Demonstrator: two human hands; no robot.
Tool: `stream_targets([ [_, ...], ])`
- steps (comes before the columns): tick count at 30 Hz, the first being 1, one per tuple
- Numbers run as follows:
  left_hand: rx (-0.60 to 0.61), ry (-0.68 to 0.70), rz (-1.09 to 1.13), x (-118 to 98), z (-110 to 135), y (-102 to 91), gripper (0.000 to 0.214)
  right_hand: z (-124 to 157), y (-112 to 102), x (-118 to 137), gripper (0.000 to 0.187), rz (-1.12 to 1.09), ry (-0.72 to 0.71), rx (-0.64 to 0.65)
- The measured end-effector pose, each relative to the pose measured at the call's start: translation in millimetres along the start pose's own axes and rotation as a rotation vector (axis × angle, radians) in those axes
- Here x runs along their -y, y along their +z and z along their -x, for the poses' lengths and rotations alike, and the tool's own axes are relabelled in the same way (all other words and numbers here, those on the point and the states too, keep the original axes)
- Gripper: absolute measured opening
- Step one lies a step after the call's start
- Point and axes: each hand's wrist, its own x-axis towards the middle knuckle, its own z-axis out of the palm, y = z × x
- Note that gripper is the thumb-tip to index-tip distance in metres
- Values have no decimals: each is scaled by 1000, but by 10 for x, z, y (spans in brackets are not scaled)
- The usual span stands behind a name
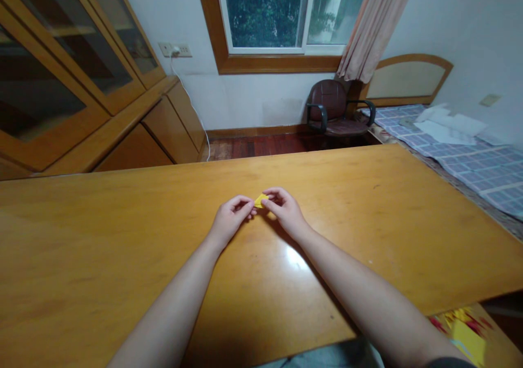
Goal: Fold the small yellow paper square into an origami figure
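A small folded piece of yellow paper [260, 200] is held just above the wooden table [122, 237], near the middle of the view. My left hand [232, 215] pinches its left corner between thumb and forefinger. From the other side my right hand [285, 209] grips the paper, thumb on the near face and fingers curled behind. The fingers hide part of both ends, and the exact folded shape is too small to make out.
At the lower right, below the tabletop, lie yellow paper [468, 339] and several small red and yellow pieces [455, 318]. Beyond the table's far edge stand a brown armchair [332, 106] and a bed [461, 150]. A glass-fronted cabinet [93, 106] is at left.
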Motion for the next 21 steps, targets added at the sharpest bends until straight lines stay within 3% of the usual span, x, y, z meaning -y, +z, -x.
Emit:
stream_targets([
  [21,47,-54,40,15,14,5,34,13,9,39,34,-125,11,29],
])
